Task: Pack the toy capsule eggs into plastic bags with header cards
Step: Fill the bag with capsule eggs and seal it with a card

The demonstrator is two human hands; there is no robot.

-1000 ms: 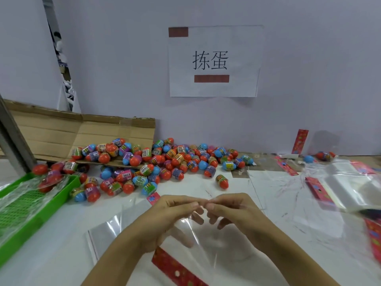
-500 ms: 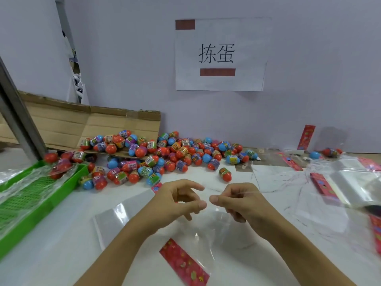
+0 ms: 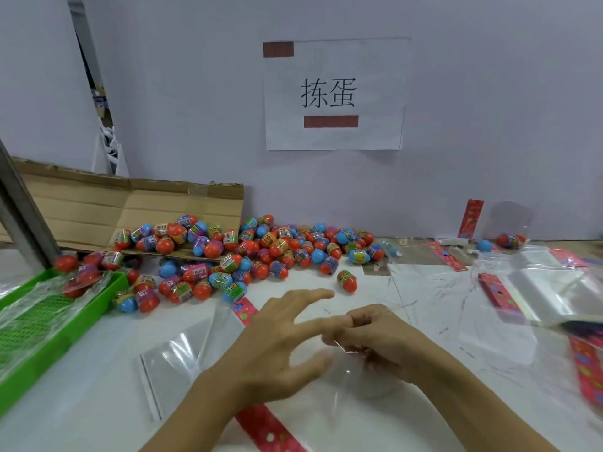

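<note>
I have my right hand [image 3: 375, 340] curled, fingertips pinching the upper edge of a clear, thin plastic bag [image 3: 352, 396] so its mouth stays lifted off the white tabletop [image 3: 81, 402]; the film sags below my wrist, and the bag's red printed header card [image 3: 264, 425] lies flat beneath it near the front edge. My left hand [image 3: 277, 337] is spread wide and holds nothing, fingers straight and pointing toward the heap of red, blue and purple toy capsule eggs [image 3: 248, 256] piled along the far wall, some spilling off a flattened brown cardboard box [image 3: 107, 203]. One stray egg [image 3: 347, 280] lies nearest, just beyond my fingertips, which I judge the easiest pick. A green plastic tray [image 3: 36, 324] draped with film sits at left; a stack of spare clear bags [image 3: 554, 295] waits at right.
</note>
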